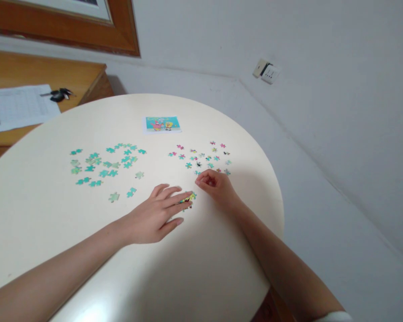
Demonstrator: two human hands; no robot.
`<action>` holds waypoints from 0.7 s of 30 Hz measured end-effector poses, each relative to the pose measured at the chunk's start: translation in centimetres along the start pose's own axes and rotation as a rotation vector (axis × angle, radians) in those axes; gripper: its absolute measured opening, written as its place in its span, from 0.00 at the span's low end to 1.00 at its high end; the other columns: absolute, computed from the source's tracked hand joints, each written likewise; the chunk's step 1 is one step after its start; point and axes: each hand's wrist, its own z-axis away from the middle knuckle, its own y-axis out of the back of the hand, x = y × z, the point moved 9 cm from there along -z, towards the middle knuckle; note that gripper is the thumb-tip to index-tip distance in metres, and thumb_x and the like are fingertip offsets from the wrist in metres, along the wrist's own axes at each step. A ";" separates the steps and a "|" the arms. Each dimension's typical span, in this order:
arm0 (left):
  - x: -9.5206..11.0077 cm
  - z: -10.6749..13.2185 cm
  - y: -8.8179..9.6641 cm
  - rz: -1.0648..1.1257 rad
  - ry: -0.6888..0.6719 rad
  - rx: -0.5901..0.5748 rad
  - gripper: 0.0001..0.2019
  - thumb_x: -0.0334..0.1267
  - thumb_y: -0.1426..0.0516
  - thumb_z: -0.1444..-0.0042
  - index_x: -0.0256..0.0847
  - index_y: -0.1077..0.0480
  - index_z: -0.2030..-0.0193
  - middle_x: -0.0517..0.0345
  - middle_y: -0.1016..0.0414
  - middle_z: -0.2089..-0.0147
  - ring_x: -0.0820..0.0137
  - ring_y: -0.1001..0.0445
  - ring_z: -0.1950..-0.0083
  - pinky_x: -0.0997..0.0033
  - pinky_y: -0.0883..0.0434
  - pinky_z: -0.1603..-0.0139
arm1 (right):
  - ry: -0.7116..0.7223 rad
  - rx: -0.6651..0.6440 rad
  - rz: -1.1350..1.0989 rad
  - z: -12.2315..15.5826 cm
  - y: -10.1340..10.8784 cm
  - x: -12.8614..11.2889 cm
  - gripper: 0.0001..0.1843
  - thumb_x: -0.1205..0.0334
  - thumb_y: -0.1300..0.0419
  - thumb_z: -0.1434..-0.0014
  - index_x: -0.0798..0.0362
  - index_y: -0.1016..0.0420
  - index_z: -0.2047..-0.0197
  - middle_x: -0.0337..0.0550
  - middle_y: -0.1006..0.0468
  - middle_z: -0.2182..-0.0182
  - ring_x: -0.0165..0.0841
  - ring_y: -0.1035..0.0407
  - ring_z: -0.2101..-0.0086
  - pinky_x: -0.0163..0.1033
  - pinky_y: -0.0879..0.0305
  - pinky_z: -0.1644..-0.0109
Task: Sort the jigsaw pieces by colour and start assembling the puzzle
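My left hand (158, 215) lies palm down with its fingers spread, the fingertips resting on a small cluster of yellow and multicoloured jigsaw puzzle pieces (193, 196). Those fingers partly cover the cluster. Just to the right, my right hand (219, 187) is closed in a pinch, thumb against forefinger; whatever may be between the tips is hidden. Beyond it are scattered pink, teal and dark jigsaw pieces (210, 165). Several teal and pale green jigsaw pieces (113, 173) are spread on the left, past my left hand.
A picture card (163, 124) with cartoon figures lies toward the far side of the round white table (97, 223). Behind on the left, a wooden cabinet (77, 71) bears papers (23, 105) and keys (61, 94). A wall with an outlet (270, 74) borders the right.
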 end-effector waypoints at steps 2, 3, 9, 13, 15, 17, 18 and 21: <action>0.0 0.0 -0.3 -0.014 -0.002 -0.019 0.20 0.40 0.50 0.36 0.42 0.36 0.39 0.49 0.35 0.36 0.55 0.40 0.37 0.45 0.47 0.38 | 0.008 0.015 -0.015 0.0 0.1 0.0 0.09 0.55 0.40 0.50 0.53 0.29 0.71 0.32 0.35 0.83 0.23 0.47 0.81 0.31 0.51 0.77; -0.1 0.0 -0.3 -0.020 0.001 -0.022 0.20 0.40 0.51 0.36 0.42 0.36 0.39 0.49 0.35 0.36 0.55 0.40 0.37 0.45 0.47 0.38 | 0.013 0.024 -0.023 0.0 0.2 0.0 0.10 0.55 0.40 0.50 0.53 0.30 0.71 0.32 0.35 0.83 0.23 0.47 0.81 0.31 0.51 0.77; -0.6 -0.1 -0.2 -0.042 0.045 0.037 0.18 0.38 0.54 0.34 0.43 0.33 0.41 0.49 0.31 0.39 0.57 0.38 0.39 0.48 0.45 0.39 | 0.043 0.090 0.001 0.0 0.9 0.0 0.10 0.55 0.41 0.49 0.53 0.29 0.71 0.32 0.36 0.83 0.24 0.47 0.80 0.33 0.50 0.76; -0.6 -0.1 0.4 -0.036 0.060 0.090 0.16 0.37 0.53 0.35 0.41 0.32 0.44 0.48 0.32 0.38 0.59 0.37 0.39 0.50 0.44 0.39 | 0.093 0.190 0.065 -0.1 2.4 -0.2 0.08 0.57 0.42 0.47 0.52 0.29 0.70 0.32 0.35 0.82 0.25 0.44 0.79 0.33 0.47 0.73; -0.8 -0.1 0.8 -0.017 0.075 0.125 0.16 0.36 0.53 0.35 0.40 0.32 0.45 0.46 0.33 0.38 0.59 0.37 0.40 0.52 0.42 0.40 | 0.120 0.248 0.076 -0.1 3.2 -0.3 0.08 0.56 0.42 0.47 0.52 0.29 0.70 0.32 0.35 0.82 0.25 0.44 0.79 0.33 0.46 0.73; -1.3 0.1 1.1 0.005 0.114 0.168 0.16 0.35 0.53 0.35 0.40 0.32 0.45 0.45 0.33 0.39 0.60 0.36 0.41 0.54 0.40 0.42 | 0.142 0.308 0.079 -0.1 4.1 -0.2 0.09 0.55 0.42 0.47 0.52 0.29 0.69 0.32 0.36 0.82 0.25 0.44 0.79 0.33 0.46 0.73; -1.6 0.2 1.3 0.013 0.138 0.191 0.16 0.35 0.54 0.36 0.40 0.32 0.46 0.45 0.32 0.40 0.60 0.35 0.41 0.54 0.39 0.42 | 0.150 0.338 0.080 -0.1 4.6 -0.2 0.09 0.55 0.42 0.48 0.52 0.28 0.69 0.32 0.35 0.81 0.25 0.43 0.79 0.33 0.45 0.72; -2.2 0.4 1.6 0.022 0.182 0.235 0.15 0.34 0.54 0.36 0.38 0.32 0.47 0.43 0.31 0.42 0.59 0.34 0.42 0.54 0.38 0.44 | 0.156 0.421 0.084 -0.1 5.7 0.2 0.09 0.55 0.42 0.48 0.52 0.27 0.67 0.34 0.33 0.79 0.26 0.40 0.77 0.34 0.43 0.72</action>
